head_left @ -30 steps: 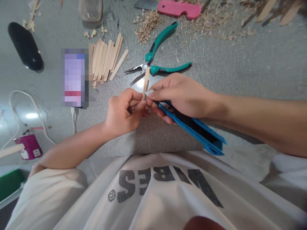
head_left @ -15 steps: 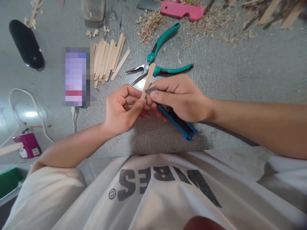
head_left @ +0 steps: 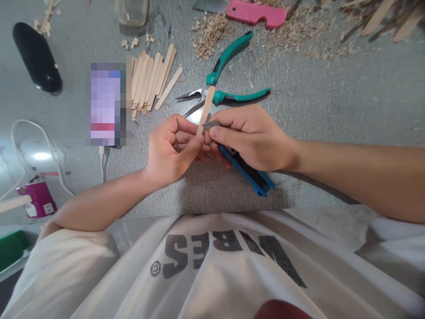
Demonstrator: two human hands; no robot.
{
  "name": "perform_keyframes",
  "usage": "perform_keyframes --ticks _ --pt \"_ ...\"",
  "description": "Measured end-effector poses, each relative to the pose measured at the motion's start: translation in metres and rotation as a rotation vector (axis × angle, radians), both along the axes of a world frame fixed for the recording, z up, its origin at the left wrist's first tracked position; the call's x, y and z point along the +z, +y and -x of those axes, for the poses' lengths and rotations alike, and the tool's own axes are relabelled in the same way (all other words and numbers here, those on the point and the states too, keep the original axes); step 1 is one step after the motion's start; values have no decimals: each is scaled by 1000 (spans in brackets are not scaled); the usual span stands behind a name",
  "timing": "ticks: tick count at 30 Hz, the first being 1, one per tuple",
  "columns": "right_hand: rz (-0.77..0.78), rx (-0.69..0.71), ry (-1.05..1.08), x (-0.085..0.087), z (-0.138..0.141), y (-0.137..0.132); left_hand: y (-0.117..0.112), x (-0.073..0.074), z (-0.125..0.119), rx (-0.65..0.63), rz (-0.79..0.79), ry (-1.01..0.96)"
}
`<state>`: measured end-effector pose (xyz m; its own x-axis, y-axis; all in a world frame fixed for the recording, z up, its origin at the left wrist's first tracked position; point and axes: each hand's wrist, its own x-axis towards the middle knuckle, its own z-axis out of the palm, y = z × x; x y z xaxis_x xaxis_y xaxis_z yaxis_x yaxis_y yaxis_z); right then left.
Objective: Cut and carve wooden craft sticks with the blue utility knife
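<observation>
My left hand [head_left: 175,148] is closed, pinching the lower end of a wooden craft stick [head_left: 207,105] between thumb and fingers. The stick points up and slightly right. In my closed right hand [head_left: 254,137] is a utility knife [head_left: 250,170]. Its blue-and-black handle shows below the palm; the middle is hidden by the hand. Thumb and forefinger press on the grey blade, whose tip touches or nearly touches the stick's right edge. Just beyond the hands lie open long-nose pliers [head_left: 229,57] with green handles, partly behind the stick.
A pile of craft sticks [head_left: 148,82] lies left of the pliers, near a blurred phone [head_left: 104,104] on a cable. Wood shavings [head_left: 210,37] and a pink-handled knife [head_left: 255,13] are at the back. Further left are a black case [head_left: 37,57] and a purple adapter [head_left: 40,201].
The view has shifted slightly, moving the table items a little right and up. Both hands keep almost the same pose, with the blade still against or near the stick.
</observation>
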<state>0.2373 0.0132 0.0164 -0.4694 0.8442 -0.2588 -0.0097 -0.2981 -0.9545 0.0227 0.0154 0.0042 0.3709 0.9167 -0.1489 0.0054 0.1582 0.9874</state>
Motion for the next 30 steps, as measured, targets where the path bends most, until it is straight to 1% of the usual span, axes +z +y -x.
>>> perform_keyframes --ticks 9,15,21,27,30 --pt "-13 -6 -51 1 2 0 1 -1 -1 1 -16 51" --pt "-61 -18 -128 2 2 -2 -1 -3 -1 13 -13 9" --pt "-37 -24 -219 5 3 -3 -2 -8 1 -1 -25 -56" --pt "-63 -27 -233 8 4 -1 -2 -4 -1 3 -27 60" --pt "-79 -14 -236 10 3 1 -3 -4 -1 7 -45 79"
